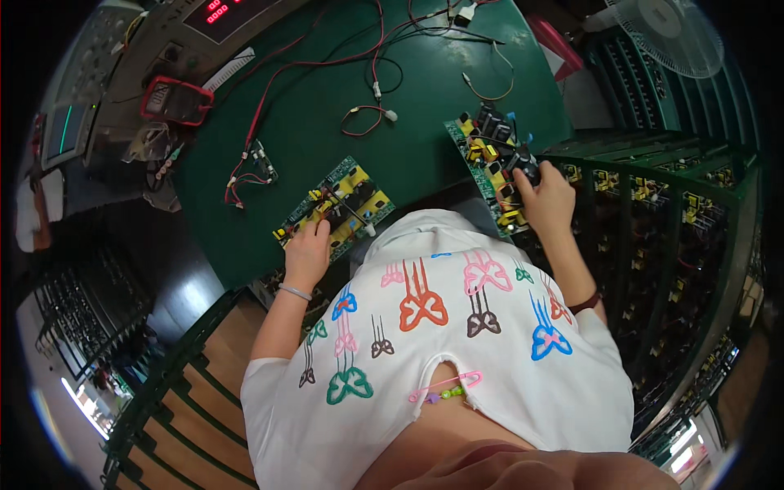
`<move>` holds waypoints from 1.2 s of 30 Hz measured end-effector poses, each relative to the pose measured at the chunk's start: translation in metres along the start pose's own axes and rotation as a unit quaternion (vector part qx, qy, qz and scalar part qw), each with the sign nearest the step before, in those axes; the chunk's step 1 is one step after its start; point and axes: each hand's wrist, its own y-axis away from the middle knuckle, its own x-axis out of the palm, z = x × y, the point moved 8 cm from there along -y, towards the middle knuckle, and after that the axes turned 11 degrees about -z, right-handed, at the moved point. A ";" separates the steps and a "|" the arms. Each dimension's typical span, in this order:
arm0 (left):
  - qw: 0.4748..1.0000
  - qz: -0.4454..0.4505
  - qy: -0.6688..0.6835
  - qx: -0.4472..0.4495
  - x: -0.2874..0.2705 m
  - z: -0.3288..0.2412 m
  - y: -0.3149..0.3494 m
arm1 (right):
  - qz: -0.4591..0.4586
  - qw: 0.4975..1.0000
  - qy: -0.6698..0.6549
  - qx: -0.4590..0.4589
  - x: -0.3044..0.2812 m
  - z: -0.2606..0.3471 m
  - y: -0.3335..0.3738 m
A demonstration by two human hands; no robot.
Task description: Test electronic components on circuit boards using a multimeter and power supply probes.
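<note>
Near the table's front edge, my left hand (pixel 307 250) has its fingers curled over the near side of a green circuit board (pixel 376 207) with yellow and black components. That board lies slanted at the edge of the green table. Farther right, my right hand (pixel 545 201) grips a second circuit board (pixel 454 133) around the black parts on its right side. This board is tilted, and it carries yellow blocks and tall black cylinders. My right fingertips are partly hidden among its components.
On the green table (pixel 425 90) lie red and black leads, a small loose module (pixel 263 162) and a white connector (pixel 390 116). A red multimeter (pixel 175 101) and a power supply (pixel 216 18) stand at the far left. Green racks (pixel 739 200) of boards flank me; a fan (pixel 670 37) is at far right.
</note>
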 end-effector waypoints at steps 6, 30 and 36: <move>0.998 0.018 -0.054 0.019 0.017 0.021 -0.008 | -0.079 0.993 0.052 0.066 0.058 0.013 0.040; 0.996 -0.050 -0.037 -0.069 0.025 0.032 -0.002 | 0.172 0.884 -0.425 0.091 0.157 0.079 0.055; 0.991 -0.094 -0.051 -0.079 0.026 0.038 0.002 | 0.260 0.842 -0.473 -0.012 0.146 0.096 0.030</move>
